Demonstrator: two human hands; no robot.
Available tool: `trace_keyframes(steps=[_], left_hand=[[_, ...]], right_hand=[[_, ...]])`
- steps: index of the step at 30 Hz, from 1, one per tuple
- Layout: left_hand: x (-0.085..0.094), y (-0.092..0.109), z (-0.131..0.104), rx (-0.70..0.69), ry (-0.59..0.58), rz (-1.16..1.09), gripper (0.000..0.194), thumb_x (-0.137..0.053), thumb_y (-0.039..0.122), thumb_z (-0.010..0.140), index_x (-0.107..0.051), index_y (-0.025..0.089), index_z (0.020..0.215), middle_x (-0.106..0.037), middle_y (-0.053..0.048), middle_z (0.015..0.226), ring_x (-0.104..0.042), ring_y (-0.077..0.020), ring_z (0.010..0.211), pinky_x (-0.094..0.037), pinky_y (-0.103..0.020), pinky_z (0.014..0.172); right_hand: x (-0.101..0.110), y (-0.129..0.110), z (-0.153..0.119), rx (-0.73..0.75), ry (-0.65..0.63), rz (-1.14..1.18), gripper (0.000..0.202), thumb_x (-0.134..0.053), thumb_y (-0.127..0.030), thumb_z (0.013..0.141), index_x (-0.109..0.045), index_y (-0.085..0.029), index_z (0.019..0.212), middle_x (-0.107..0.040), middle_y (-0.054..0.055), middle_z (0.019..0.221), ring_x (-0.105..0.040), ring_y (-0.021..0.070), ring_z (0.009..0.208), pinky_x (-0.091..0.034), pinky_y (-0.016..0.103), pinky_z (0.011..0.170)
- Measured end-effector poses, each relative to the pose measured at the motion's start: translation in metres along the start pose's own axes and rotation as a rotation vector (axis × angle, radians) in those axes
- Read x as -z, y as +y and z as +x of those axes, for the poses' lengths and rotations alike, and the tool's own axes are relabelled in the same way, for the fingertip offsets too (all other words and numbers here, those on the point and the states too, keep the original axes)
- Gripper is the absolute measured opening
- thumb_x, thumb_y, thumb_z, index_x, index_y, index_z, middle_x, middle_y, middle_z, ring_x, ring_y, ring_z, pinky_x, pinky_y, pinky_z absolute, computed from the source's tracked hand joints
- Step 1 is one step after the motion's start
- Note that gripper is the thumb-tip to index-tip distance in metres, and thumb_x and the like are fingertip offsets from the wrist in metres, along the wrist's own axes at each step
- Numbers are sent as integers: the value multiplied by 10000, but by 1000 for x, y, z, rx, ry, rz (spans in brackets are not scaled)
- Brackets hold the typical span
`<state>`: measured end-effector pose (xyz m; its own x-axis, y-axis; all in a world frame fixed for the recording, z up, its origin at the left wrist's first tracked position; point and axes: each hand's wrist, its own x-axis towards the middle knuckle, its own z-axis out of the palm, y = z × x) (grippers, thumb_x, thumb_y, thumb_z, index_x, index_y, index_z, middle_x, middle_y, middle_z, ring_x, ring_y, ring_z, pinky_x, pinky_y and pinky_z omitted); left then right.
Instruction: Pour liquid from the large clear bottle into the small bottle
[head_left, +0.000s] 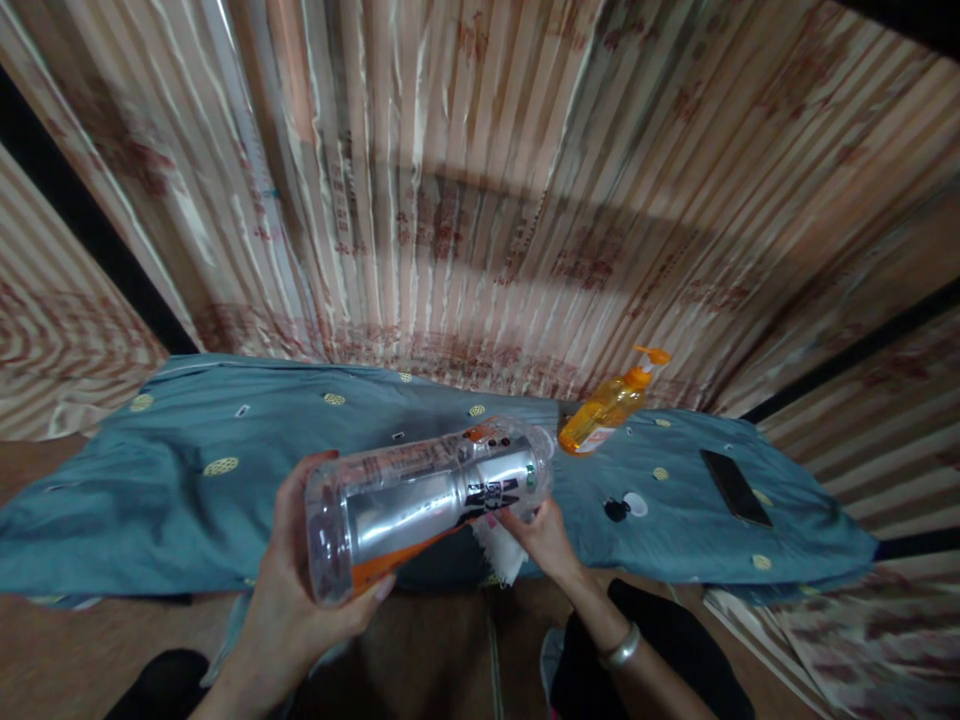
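A large clear plastic bottle (420,500) with a silver and orange label lies almost level in the air in front of me. My left hand (300,570) is wrapped round its wide base end. Near the neck end, my right hand (544,540) grips the bottle from below, and a white cloth (501,552) hangs beneath its fingers. Whether that cloth is held by the right hand is partly hidden. Beyond the bottle's neck, an orange pump bottle (604,412) with yellow liquid stands on the teal cloth surface.
A teal patterned sheet (262,400) covers the long surface ahead. On its right lie a dark phone (735,487) and a small black and white item (627,507). Striped curtains (480,200) hang behind, with dark poles at both sides.
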<state>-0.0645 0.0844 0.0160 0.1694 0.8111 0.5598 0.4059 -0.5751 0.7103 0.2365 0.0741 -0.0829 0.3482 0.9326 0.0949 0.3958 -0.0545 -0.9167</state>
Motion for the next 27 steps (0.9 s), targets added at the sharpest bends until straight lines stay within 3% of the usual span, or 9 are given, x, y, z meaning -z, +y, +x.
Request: trace_keyframes(steps=[4, 12, 18, 23, 27], left_hand=[[1, 0, 0, -10, -13, 12, 943, -798, 357, 711, -290, 273, 1501, -680, -111, 1247, -748, -329, 1023, -649, -422, 814], [-1, 1, -1, 100, 9, -49, 927, -835, 374, 630, -375, 254, 1426, -693, -109, 1197, -743, -345, 1020, -656, -457, 820], [-7, 12, -2, 196, 104, -115, 861, -782, 429, 684, -406, 247, 1437, -702, -90, 1177, -742, -323, 1019, -640, -445, 857], [-4, 3, -1, 28, 21, -37, 924, -810, 370, 688, -340, 273, 1478, -706, -87, 1189, -756, -308, 988, -655, -399, 794], [-2, 0, -1, 15, 24, -24, 912, -790, 381, 723, -312, 278, 1493, -686, -97, 1237, -748, -303, 1026, -647, -387, 825]], right_hand=[[0, -3, 0, 4, -26, 19, 441, -779, -522, 691, -700, -152, 918, -786, 117, 843, -710, 273, 735, -583, 383, 675], [0, 0, 0, 5, -6, 8, 501, -785, -561, 681, -693, -154, 957, -790, 120, 878, -719, 285, 761, -591, 408, 706], [1, 1, 0, 5, -12, 11, 525, -797, -539, 685, -688, -147, 1018, -792, 130, 936, -732, 299, 836, -589, 420, 766], [1, -2, 0, 21, -9, 3, 525, -790, -573, 684, -701, -145, 973, -790, 134, 908, -729, 298, 813, -593, 414, 740], [1, -2, 0, 22, -11, 10, 499, -791, -561, 687, -702, -148, 952, -792, 135, 895, -729, 299, 804, -596, 415, 727]])
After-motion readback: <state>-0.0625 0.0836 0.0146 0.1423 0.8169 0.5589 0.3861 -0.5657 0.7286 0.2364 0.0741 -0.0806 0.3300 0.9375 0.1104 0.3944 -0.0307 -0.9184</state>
